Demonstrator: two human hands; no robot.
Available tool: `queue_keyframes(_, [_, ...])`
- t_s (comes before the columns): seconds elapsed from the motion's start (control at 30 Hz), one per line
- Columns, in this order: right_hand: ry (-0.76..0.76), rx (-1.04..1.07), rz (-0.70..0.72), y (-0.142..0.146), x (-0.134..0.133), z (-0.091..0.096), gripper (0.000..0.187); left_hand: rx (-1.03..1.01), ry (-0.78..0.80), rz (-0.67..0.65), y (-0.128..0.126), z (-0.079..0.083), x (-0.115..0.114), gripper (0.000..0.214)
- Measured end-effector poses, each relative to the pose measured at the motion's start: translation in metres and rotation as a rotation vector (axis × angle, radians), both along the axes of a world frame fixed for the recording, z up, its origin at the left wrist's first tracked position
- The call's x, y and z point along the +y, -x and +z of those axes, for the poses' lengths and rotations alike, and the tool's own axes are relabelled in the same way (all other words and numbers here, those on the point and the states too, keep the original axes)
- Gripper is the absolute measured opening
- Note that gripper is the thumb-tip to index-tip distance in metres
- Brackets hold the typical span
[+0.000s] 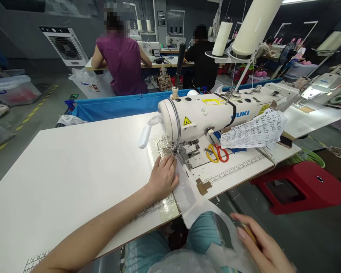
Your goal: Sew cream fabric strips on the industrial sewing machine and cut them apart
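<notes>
My left hand (165,175) lies palm down with fingers stretched out, just in front of the presser foot of a white sewing machine (199,117). It presses on the edge of a sheer white fabric piece (184,189), which runs from the needle area over the table edge towards my lap. My right hand (264,242) is low at the right, its fingers curled around a slim brown, wood-coloured handle (250,234); the rest of that tool is hidden. A narrow part of the fabric curves close beside this hand; whether the fingers touch it I cannot tell.
Scissors with red and yellow handles (216,153) lie beside the machine bed. A handwritten paper (254,129) leans against the machine. Thread cones (254,28) stand above. A red stool (304,185) is at the right. Two people sit ahead, beyond a blue cloth trough (110,107).
</notes>
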State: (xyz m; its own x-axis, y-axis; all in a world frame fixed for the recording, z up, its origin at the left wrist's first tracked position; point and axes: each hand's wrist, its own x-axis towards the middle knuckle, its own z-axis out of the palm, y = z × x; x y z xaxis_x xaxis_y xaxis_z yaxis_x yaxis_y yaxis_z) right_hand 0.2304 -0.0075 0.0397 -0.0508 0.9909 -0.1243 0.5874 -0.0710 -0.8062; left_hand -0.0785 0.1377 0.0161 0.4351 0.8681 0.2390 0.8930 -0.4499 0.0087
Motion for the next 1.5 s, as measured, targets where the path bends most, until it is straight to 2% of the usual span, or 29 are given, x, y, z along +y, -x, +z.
queue_keyframes(0.17, [-0.329,-0.133,0.208,0.081,0.063,0.003,0.032,-0.015,-0.005,0.008,-0.002,-0.001,-0.002,0.054])
queue_keyframes(0.23, [-0.485,-0.213,0.261,0.106,0.084,-0.001,0.032,-0.02,-0.016,0.01,-0.002,-0.002,-0.002,0.054])
queue_keyframes(0.3, [-0.567,-0.305,0.293,0.123,0.102,-0.008,0.033,-0.018,-0.035,0.004,-0.001,-0.003,-0.002,0.054])
queue_keyframes(0.5, [-0.487,-0.595,0.351,0.145,0.128,-0.02,0.038,-0.016,-0.088,-0.04,0.0,-0.007,0.0,0.051])
queue_keyframes(0.77, [-0.36,-0.838,0.347,0.159,0.132,-0.006,0.044,-0.02,-0.079,-0.037,0.0,-0.008,0.005,0.053])
queue_keyframes(1.0, [-0.38,-0.789,0.302,0.151,0.116,-0.009,0.046,-0.029,-0.086,-0.02,-0.002,-0.01,0.008,0.052])
queue_keyframes(1.07, [-0.418,-0.697,0.278,0.143,0.107,-0.013,0.048,-0.041,-0.083,-0.013,-0.001,-0.009,0.009,0.051])
queue_keyframes(1.17, [-0.461,-0.442,0.245,0.127,0.092,-0.017,0.045,-0.048,-0.076,-0.005,0.0,-0.008,0.01,0.051])
queue_keyframes(1.23, [-0.392,-0.228,0.23,0.114,0.079,-0.016,0.04,-0.041,-0.068,-0.007,0.0,-0.007,0.01,0.051])
queue_keyframes(1.33, [-0.21,0.063,0.188,0.089,0.056,-0.009,0.029,-0.028,-0.054,-0.013,0.001,-0.005,0.01,0.051])
queue_keyframes(1.4, [-0.107,0.165,0.142,0.069,0.037,-0.002,0.026,-0.024,-0.044,-0.013,0.0,-0.004,0.01,0.051])
queue_keyframes(1.5, [0.079,0.232,0.004,0.037,0.01,0.007,0.038,-0.017,-0.04,-0.003,0.0,-0.003,0.01,0.051])
